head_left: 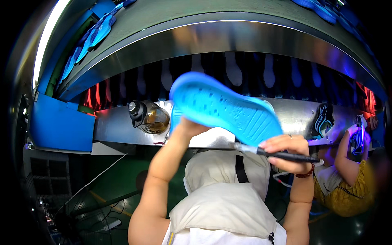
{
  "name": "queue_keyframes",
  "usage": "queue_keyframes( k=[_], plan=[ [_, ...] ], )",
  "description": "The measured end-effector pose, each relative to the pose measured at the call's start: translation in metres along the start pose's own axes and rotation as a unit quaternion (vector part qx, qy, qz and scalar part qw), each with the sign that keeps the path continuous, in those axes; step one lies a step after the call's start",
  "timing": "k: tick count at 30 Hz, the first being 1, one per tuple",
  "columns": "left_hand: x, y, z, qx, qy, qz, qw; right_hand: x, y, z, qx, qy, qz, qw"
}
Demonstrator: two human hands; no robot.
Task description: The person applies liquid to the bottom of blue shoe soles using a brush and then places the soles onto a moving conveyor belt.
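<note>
A bright blue shoe sole (228,108) is held up tilted before me, its marked and grooved face toward me. My left hand (194,126) grips its lower left edge, with most of the fingers hidden behind it. My right hand (289,152) is closed around a brush (281,155) with a dark handle and a pale tip pointing left. The fingertips of that hand also meet the right end of the sole. Behind the held sole, part of another blue piece (175,116) shows on the metal ledge (114,124).
A clear bottle (155,118) with a black lid and amber liquid stands on the ledge at left. At right lies a black and blue shoe (324,120). A co-worker's gloved hand (353,130) is beyond it. More blue soles (100,32) lie on the green upper belt (212,10).
</note>
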State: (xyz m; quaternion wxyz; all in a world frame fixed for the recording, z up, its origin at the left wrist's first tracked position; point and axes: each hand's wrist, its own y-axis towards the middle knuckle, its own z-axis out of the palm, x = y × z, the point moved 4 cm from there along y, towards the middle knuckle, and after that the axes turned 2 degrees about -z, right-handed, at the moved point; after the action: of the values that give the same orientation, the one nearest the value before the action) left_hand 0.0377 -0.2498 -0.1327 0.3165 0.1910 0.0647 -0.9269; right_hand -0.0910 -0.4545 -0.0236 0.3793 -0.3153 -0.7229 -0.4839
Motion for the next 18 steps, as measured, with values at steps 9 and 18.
queue_keyframes(
  k=[9, 18],
  plan=[
    [0.073, 0.042, 0.011, -0.097, -0.022, -0.044, 0.994, -0.058, 0.002, 0.010, -0.128, -0.147, 0.076, 0.978],
    [0.048, 0.027, 0.019, -0.065, -0.010, 0.017, 0.998, -0.021, 0.010, 0.016, -0.033, -0.094, 0.030, 0.995]
  ],
)
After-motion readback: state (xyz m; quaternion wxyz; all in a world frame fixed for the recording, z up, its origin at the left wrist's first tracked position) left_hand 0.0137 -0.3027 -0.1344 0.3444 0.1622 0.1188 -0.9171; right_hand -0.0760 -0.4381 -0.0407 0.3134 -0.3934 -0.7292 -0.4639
